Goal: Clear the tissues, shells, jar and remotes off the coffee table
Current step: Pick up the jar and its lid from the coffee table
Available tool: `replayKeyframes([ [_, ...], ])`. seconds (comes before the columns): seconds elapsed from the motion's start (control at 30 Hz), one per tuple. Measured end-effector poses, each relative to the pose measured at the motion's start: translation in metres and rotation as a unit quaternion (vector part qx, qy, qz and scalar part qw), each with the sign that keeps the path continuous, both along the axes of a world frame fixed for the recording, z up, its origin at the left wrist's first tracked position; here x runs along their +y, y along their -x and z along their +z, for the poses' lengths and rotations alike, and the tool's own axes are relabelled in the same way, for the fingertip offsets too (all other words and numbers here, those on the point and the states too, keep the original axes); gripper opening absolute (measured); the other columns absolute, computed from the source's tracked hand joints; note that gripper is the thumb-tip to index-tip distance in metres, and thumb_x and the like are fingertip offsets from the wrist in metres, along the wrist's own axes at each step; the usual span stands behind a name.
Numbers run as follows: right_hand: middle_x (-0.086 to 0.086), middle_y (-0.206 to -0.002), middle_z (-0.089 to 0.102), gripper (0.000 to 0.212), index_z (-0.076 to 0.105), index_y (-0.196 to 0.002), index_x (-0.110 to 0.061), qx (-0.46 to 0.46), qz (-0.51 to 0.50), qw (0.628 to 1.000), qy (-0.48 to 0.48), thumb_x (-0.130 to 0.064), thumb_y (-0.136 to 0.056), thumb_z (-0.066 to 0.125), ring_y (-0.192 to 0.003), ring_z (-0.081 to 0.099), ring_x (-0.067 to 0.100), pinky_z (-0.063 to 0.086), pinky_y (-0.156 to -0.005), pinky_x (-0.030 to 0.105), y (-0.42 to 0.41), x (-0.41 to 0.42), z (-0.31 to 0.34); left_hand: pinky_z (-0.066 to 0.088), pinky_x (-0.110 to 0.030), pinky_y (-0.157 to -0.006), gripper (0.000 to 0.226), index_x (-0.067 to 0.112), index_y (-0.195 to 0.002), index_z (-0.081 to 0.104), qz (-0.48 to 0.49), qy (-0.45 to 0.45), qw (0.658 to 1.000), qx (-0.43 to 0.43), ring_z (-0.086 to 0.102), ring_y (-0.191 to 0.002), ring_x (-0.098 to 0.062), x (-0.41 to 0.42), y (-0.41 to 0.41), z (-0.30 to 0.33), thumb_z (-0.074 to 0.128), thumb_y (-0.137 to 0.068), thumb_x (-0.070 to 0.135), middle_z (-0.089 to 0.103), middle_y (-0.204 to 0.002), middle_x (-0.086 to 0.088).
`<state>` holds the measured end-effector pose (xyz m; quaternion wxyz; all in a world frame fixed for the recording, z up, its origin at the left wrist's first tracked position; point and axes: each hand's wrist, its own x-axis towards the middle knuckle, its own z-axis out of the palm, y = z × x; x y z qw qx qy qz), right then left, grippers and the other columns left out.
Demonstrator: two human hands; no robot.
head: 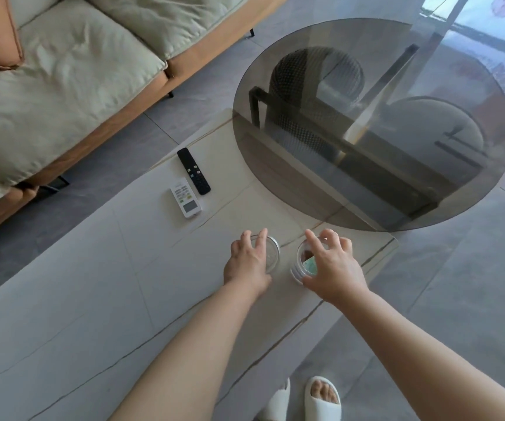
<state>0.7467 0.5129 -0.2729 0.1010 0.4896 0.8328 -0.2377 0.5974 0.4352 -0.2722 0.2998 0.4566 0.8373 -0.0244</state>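
Note:
On the pale stone coffee table [99, 299] a clear round jar [303, 261] stands open, with brown and green bits inside. My right hand [333, 265] is spread over its mouth, fingers on the far rim and thumb on the near side. Just to its left lies the clear round jar lid [273, 253]. My left hand [249, 259] covers most of it, fingertips curled over its far edge. Farther back on the table, side by side, lie a white remote [186, 202] and a black remote [193, 171]. No tissues or shells show.
A round smoked-glass tabletop [427, 71] overlaps the coffee table's far right end, with a dark frame and mesh stool beneath. A sofa [63, 86] with pale cushions runs along the left. Grey tiled floor surrounds the table; my feet in white slippers [322, 396] stand at its near edge.

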Motion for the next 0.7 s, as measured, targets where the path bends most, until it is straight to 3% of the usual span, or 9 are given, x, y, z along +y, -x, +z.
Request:
replayKeyframes([
  [0.2, -0.002, -0.141, 0.017, 0.085, 0.022, -0.138, -0.034, 0.01, -0.068, 0.997, 0.032, -0.033, -0.069, 0.072, -0.129, 0.018, 0.023, 0.05, -0.089, 0.036, -0.07, -0.051, 0.038, 0.039, -0.037, -0.104, 0.093, 0.029, -0.152, 0.001, -0.117, 0.012, 0.993, -0.001, 0.022, -0.139, -0.03, -0.012, -0.051, 0.025, 0.064, -0.084, 0.021, 0.008, -0.157, -0.009],
  [0.37, 0.003, -0.154, 0.008, 0.083, 0.018, -0.144, -0.03, 0.009, -0.168, 0.985, 0.04, -0.03, -0.077, 0.066, -0.143, 0.012, 0.023, 0.04, -0.105, 0.037, -0.14, -0.096, 0.056, 0.036, -0.04, -0.108, 0.093, 0.029, -0.152, -0.001, -0.225, 0.01, 0.974, -0.007, 0.014, -0.143, -0.03, -0.023, -0.107, 0.039, 0.064, -0.085, 0.025, 0.004, -0.158, -0.008],
  [0.7, 0.006, -0.153, 0.018, 0.083, 0.016, -0.147, -0.027, -0.009, -0.332, 0.942, 0.048, -0.037, -0.08, 0.062, -0.14, 0.019, 0.025, 0.044, -0.1, 0.039, -0.288, -0.208, 0.088, 0.034, -0.04, -0.109, 0.1, 0.031, -0.152, -0.001, -0.411, 0.004, 0.911, -0.02, 0.023, -0.141, -0.029, -0.066, -0.248, 0.066, 0.069, -0.081, 0.031, 0.01, -0.158, -0.008],
])
